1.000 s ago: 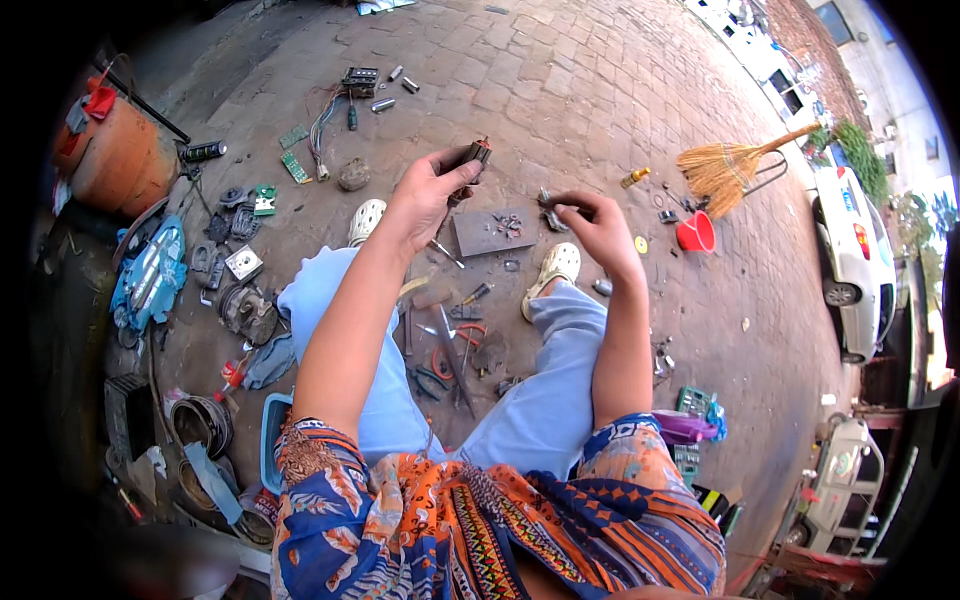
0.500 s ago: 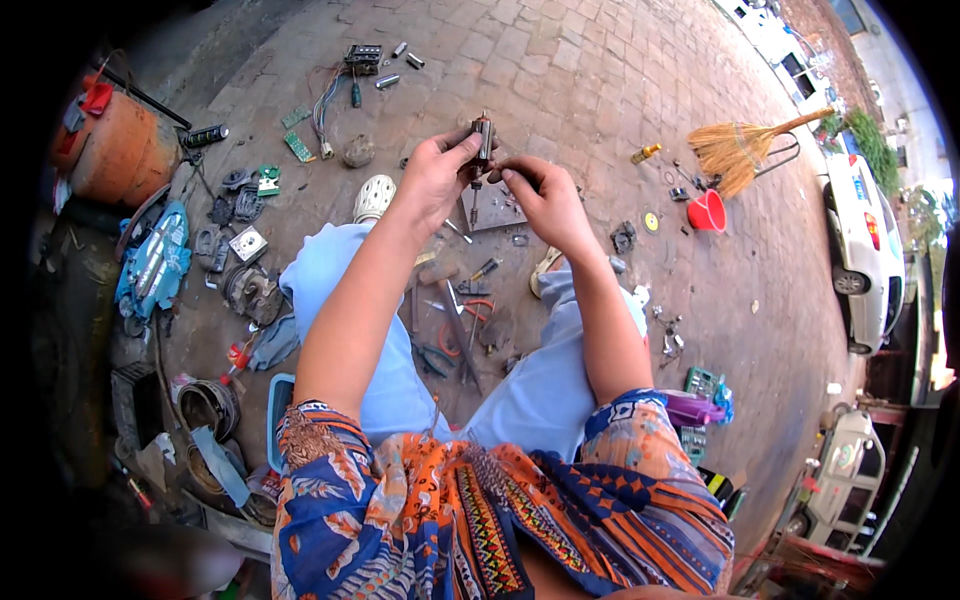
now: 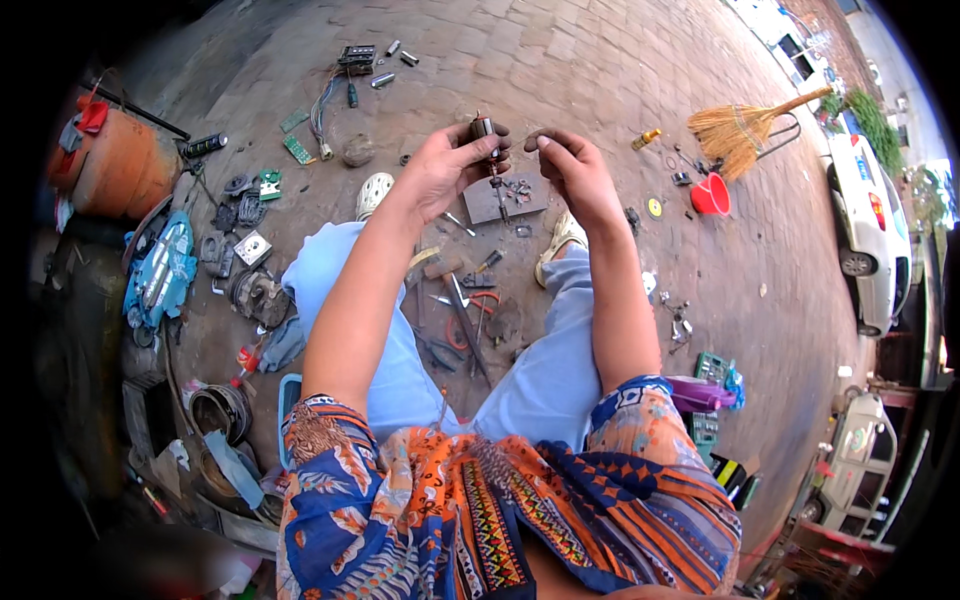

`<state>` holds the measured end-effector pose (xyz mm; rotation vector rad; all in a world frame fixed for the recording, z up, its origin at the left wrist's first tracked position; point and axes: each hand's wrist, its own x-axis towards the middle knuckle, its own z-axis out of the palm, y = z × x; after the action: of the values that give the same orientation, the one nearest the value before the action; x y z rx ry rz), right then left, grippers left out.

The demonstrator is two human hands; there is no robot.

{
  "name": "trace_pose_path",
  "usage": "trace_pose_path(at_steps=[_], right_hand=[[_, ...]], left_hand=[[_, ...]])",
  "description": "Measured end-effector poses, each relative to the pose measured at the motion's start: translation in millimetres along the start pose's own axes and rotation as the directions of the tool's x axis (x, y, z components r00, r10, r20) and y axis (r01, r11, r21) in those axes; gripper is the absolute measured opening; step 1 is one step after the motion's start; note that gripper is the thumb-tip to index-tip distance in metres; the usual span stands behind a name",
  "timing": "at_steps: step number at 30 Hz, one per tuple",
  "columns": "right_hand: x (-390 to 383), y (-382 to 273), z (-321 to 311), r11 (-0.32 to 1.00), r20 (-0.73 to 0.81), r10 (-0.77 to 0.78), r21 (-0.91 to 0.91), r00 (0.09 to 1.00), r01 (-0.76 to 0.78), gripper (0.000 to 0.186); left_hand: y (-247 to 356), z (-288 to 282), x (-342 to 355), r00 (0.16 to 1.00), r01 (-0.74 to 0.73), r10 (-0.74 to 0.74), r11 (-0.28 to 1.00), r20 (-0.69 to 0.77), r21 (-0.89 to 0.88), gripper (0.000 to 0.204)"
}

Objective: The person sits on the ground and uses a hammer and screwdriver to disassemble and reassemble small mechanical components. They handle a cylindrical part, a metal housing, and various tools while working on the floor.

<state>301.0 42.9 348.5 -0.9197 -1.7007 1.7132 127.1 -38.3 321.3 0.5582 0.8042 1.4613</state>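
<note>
My left hand (image 3: 440, 170) grips a small motor rotor (image 3: 484, 130), a dark cylinder with a reddish end and a long thin shaft pointing down. To its right my right hand (image 3: 575, 170) is raised apart from the rotor. Its thumb and index finger are pinched together; whatever is between them is too small to make out. Below both hands a flat grey metal block (image 3: 488, 208) lies on the ground with several small metal bits on it. Between my legs are a hammer (image 3: 460, 310), orange-handled pliers (image 3: 484, 297) and dark pliers (image 3: 438, 352).
Circuit boards (image 3: 298, 150), wires and metal cylinders (image 3: 383, 80) lie ahead on the brick paving. An orange tank (image 3: 125, 165) and scrap parts stand left. At right are a straw broom (image 3: 735, 140), a red bucket (image 3: 710, 195), a purple item (image 3: 698, 393) and parked cars (image 3: 868, 225).
My right hand has moved right, away from the rotor, uncovering the shaft and the metal block. The left hand still holds the rotor in nearly the same place.
</note>
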Motion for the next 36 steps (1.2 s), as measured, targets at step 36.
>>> trace_pose_path(at_steps=[36], right_hand=[[-14.7,-22.2,-2.7,0.872,0.189,-0.275,-0.365,0.943,0.327,0.019]], left_hand=[[-6.8,-25.3,32.7,0.741,-0.175,0.630,0.515,-0.232,0.839,0.053]])
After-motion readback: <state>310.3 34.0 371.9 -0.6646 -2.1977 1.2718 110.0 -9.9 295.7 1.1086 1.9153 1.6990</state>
